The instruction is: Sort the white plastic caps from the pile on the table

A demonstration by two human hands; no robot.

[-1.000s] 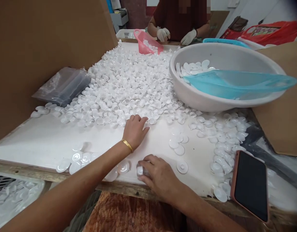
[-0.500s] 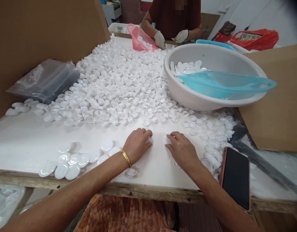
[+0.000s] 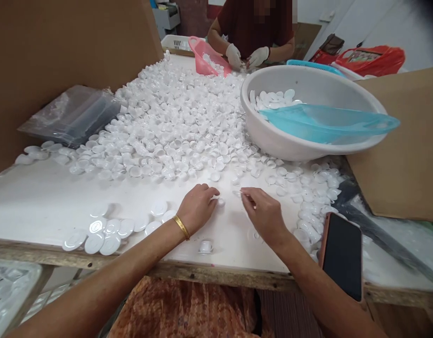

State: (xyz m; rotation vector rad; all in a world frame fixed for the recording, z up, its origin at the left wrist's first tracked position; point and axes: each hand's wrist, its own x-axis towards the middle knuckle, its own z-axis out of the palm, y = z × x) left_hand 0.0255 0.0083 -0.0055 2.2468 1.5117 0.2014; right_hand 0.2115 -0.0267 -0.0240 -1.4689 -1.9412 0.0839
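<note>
My left hand (image 3: 198, 207), with a gold bracelet at the wrist, is closed in a pinch on a small white toy cup (image 3: 220, 202) just above the table. Opposite it, my right hand (image 3: 265, 213) pinches a thin white toy saucer (image 3: 236, 192), seen nearly edge-on at the fingertips. Nearer the table edge stands another small white cup (image 3: 205, 246), which looks set on a saucer. Left of my left forearm lie several loose white saucers (image 3: 110, 244). Beyond both hands spreads a large heap of small white cups (image 3: 181, 126).
A grey basin (image 3: 290, 145) holds white saucers and a blue scoop (image 3: 308, 123). A phone (image 3: 342, 256) lies at right near the edge. Plastic-wrapped packs (image 3: 75, 112) rest at left. Across the table, a co-worker's gloved hands (image 3: 246, 57) work beside a pink scoop (image 3: 205, 58).
The right hand has lifted and tilted its saucer from facing me to nearly edge-on. The left hand has moved slightly left, uncovering more of the cup and the standing cup near the edge.
</note>
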